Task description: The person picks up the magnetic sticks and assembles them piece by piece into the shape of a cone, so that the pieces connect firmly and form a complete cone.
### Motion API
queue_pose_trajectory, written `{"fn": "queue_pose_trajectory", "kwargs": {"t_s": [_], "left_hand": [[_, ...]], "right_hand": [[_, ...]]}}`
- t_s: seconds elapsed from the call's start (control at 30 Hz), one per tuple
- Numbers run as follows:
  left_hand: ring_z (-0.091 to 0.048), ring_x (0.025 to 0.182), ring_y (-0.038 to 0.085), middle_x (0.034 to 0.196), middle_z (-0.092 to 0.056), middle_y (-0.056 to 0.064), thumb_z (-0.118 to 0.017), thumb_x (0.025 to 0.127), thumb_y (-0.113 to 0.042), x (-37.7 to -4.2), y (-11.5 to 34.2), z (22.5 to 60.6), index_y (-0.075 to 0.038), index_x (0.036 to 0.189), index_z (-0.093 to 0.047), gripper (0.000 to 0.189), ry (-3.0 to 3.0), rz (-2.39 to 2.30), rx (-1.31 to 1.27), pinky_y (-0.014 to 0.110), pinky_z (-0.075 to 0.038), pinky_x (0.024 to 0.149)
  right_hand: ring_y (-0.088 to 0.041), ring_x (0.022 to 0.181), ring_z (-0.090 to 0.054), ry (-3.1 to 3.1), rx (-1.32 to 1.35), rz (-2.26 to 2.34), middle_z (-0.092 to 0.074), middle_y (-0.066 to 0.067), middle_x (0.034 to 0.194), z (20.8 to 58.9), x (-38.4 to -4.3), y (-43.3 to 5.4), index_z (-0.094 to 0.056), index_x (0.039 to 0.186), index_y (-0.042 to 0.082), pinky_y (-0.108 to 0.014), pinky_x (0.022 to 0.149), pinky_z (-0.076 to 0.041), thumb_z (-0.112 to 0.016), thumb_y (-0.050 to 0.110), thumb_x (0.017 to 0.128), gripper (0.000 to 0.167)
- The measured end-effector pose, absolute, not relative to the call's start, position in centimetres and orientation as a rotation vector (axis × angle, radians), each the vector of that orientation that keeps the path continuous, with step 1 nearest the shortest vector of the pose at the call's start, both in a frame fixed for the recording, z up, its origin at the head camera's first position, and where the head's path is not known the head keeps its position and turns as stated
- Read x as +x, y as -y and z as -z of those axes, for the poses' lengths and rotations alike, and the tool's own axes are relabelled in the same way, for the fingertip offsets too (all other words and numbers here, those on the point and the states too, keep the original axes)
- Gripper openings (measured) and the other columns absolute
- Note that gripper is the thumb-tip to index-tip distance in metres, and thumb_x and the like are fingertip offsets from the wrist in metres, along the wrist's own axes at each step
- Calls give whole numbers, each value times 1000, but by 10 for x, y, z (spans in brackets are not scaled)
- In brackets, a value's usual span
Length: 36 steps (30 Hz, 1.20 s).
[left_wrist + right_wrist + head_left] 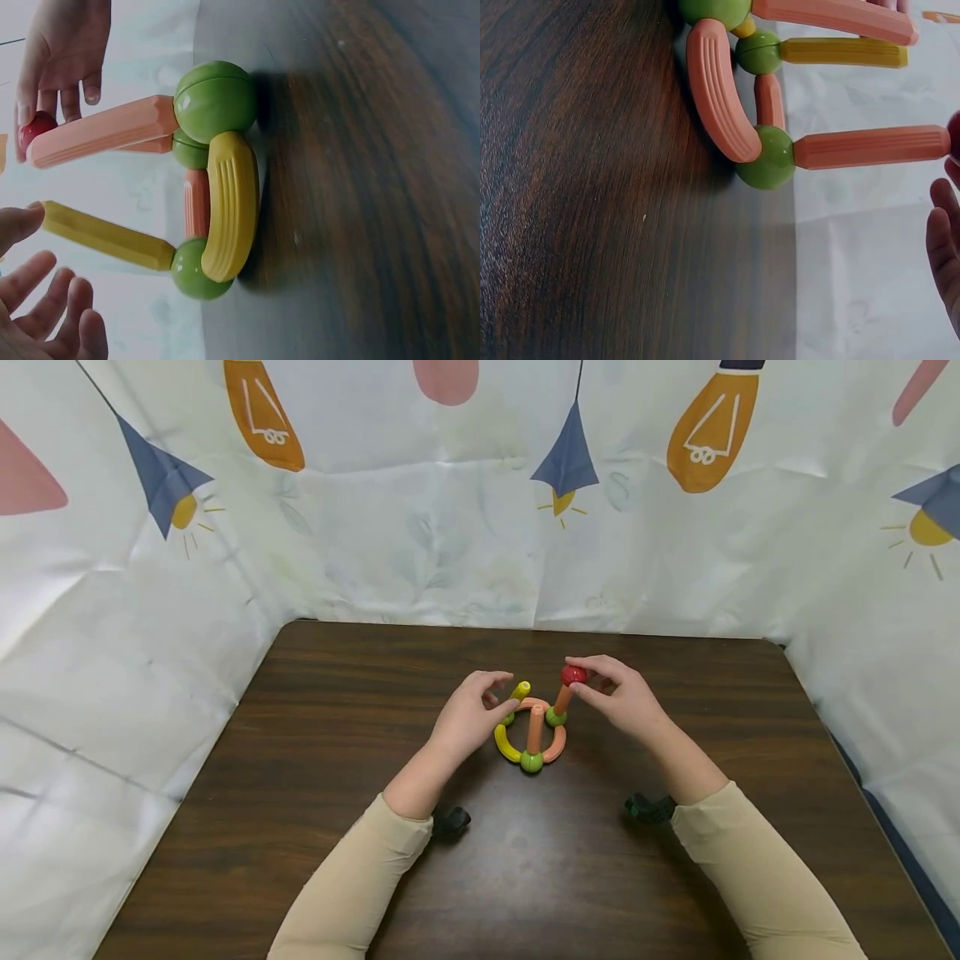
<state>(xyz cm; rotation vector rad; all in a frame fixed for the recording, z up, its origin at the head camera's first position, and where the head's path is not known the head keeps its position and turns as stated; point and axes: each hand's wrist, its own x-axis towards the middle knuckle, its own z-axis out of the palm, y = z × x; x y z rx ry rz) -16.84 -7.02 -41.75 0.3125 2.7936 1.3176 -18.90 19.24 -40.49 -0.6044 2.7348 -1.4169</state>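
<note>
A ring of curved orange and yellow pieces [232, 202] joined by green balls [532, 762] rests on the table. From the green balls rise a straight yellow rod [105, 234] and two straight orange rods [535, 731] [870, 146]. My right hand [618, 697] pinches a red ball [573, 675] between thumb and fingers at the top of the far right orange rod. Beside the yellow rod is my left hand [468, 714], its fingers loosely bent and apart. In the left wrist view its thumb tip is at the rod's upper end; whether they touch I cannot tell.
The toy stands on a dark wood-grain table [345, 693] with rounded far corners. A white patterned curtain [450, 543] hangs behind and along both sides. Dark wrist straps [649, 809] show below the hands, at the cuffs.
</note>
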Motion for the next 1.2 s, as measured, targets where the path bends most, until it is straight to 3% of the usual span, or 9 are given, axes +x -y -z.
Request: {"fn": "queue_pose_trajectory", "kwargs": {"t_s": [0.33,0.67,1.07,1.2], "left_hand": [[-58,104,15,124,-61,-5,-69,94,-38,-177,56,424,-23,135,-63,44,-2839,-1147,340,36,-52,79],[-59,100,15,120,-64,-5,-68,94,-37,-179,55,427,-23,129,-66,37,-2849,-1077,368,33,-52,74],[-61,99,17,121,-64,-2,-68,95,-34,-180,57,427,-19,130,-66,38,-2851,-1093,361,31,-53,72],[-62,100,18,121,-65,-2,-69,95,-34,-180,58,426,-19,130,-66,38,-2845,-1101,359,31,-53,72]], "right_hand": [[-30,105,-57,-2728,-626,1480,-64,-4,117,409,-188,-187,-61,137,17,-46,86,-47,-70,28,95,44],[-24,89,-58,-2731,-690,1394,-63,-2,120,405,-188,-174,-62,136,19,-41,74,-50,-71,27,93,44],[-18,94,-58,-2705,-797,1332,-61,-1,125,403,-192,-154,-64,134,19,-38,77,-52,-74,19,92,43],[-24,95,-58,-2686,-800,1337,-60,-2,126,402,-192,-150,-64,134,18,-39,76,-52,-73,18,92,43]]}}
